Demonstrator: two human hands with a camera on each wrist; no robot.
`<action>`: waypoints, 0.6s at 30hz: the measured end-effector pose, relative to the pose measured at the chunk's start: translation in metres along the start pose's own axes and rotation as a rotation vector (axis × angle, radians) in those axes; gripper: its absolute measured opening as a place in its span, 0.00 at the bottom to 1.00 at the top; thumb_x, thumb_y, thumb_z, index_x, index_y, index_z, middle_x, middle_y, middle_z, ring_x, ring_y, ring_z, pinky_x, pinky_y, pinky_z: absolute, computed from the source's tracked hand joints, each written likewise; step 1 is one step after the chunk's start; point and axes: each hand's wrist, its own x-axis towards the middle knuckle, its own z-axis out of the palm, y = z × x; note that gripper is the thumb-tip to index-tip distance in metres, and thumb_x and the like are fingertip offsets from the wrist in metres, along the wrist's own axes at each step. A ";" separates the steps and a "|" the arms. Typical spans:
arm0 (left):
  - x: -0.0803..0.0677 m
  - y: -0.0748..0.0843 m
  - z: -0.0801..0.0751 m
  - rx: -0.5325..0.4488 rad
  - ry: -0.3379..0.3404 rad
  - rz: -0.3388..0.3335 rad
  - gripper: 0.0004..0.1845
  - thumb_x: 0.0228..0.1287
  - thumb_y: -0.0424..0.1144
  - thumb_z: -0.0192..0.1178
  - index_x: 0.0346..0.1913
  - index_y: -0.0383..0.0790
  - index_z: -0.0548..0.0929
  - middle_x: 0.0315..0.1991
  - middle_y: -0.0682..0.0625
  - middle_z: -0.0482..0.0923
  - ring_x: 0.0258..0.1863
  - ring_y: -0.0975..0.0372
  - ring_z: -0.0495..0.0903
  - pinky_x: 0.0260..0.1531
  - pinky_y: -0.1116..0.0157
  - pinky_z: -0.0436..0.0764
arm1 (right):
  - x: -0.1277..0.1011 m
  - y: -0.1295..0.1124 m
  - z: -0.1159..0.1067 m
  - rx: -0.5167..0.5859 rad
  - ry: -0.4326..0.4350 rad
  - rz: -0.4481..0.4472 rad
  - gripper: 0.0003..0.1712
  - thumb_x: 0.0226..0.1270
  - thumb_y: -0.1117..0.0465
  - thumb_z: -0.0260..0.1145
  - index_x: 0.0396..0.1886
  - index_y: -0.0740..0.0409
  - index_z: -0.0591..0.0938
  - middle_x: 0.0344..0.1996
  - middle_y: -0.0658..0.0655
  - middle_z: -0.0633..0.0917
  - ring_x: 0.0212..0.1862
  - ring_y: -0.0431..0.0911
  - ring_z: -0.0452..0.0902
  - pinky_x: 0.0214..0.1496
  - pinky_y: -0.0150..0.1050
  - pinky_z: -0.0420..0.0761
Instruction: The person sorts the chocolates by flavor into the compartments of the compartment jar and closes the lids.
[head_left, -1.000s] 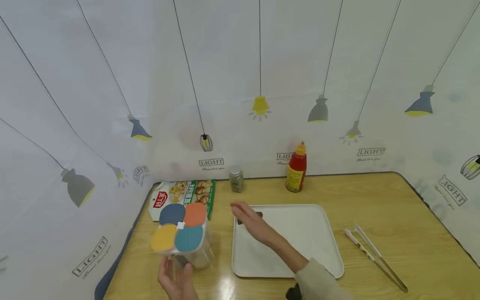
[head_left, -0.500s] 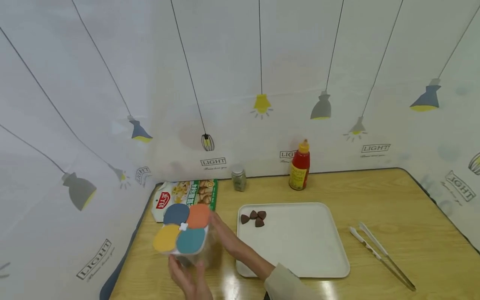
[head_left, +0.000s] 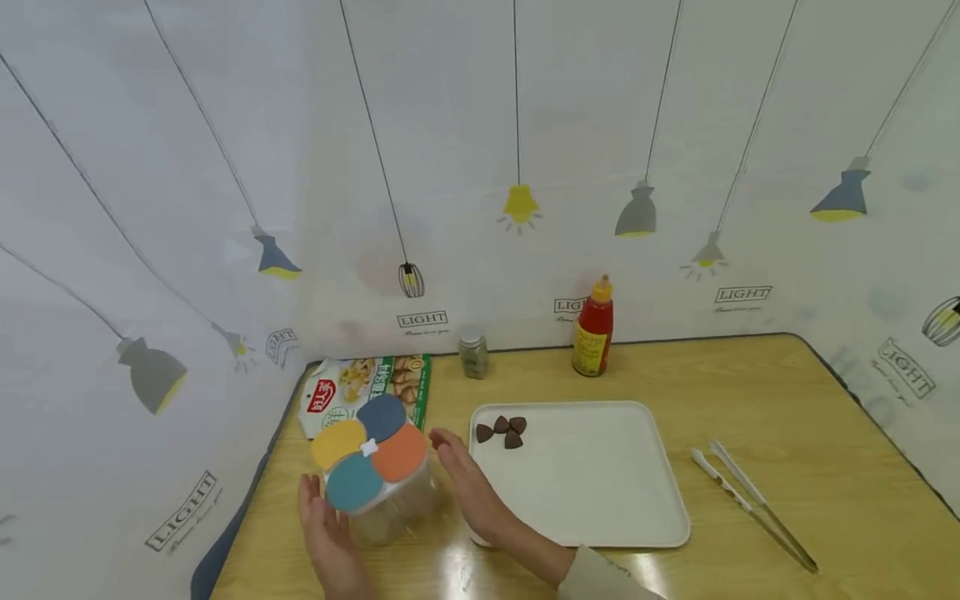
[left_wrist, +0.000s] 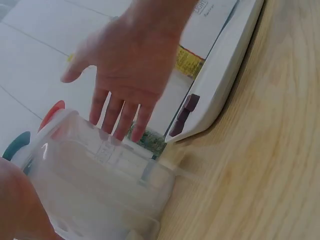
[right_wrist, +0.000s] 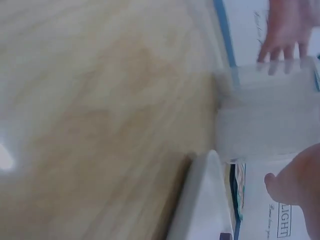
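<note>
I see a clear plastic four-part container with a blue, orange, teal and yellow petal lid (head_left: 371,471) standing on the wooden table (head_left: 787,400) at about 8 o'clock of the head view. Lid on; contents too hazy to tell through the walls.

My left hand (head_left: 324,533) is flat against its near-left wall, fingers straight and apart. My right hand (head_left: 468,483) is on the opposite side, fingers spread and straight; the left wrist view shows its fingertips (left_wrist: 120,127) at the far wall, touching or just off, can't tell. Neither hand wraps around it.

Just right of the container, at 6 o'clock, sits a white square tray (head_left: 600,500); four small dark brown pieces (head_left: 504,430) lie bunched in its far-left corner. The right forearm crosses the tray's near-left corner.

At 10 o'clock behind the container lies a printed food packet with a green edge (head_left: 360,387), partly hidden by the lid. At 12 o'clock by the backdrop: a small grey-capped spice jar (head_left: 472,353) and a red squeeze bottle with a yellow cap (head_left: 593,328). At 4 o'clock, well apart from the tray, pale tongs (head_left: 750,504).
</note>
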 end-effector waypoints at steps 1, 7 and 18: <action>0.001 0.001 0.002 0.002 0.003 0.016 0.37 0.78 0.57 0.36 0.81 0.49 0.39 0.82 0.49 0.33 0.81 0.58 0.36 0.78 0.55 0.34 | 0.004 -0.001 0.000 0.010 0.006 0.006 0.33 0.84 0.47 0.35 0.78 0.62 0.55 0.76 0.64 0.61 0.78 0.58 0.53 0.78 0.57 0.53; 0.005 -0.003 0.007 0.178 0.009 -0.009 0.34 0.79 0.51 0.34 0.81 0.52 0.37 0.82 0.48 0.32 0.81 0.53 0.35 0.78 0.53 0.35 | 0.003 0.005 0.022 0.074 -0.037 0.062 0.35 0.83 0.43 0.31 0.81 0.54 0.49 0.80 0.59 0.51 0.81 0.57 0.41 0.78 0.62 0.46; 0.038 0.000 -0.014 0.297 -0.049 0.075 0.33 0.80 0.56 0.25 0.80 0.47 0.54 0.79 0.45 0.55 0.77 0.56 0.53 0.77 0.54 0.50 | -0.028 -0.001 0.046 0.087 0.036 0.178 0.38 0.82 0.40 0.40 0.79 0.58 0.54 0.78 0.62 0.56 0.79 0.58 0.48 0.76 0.57 0.55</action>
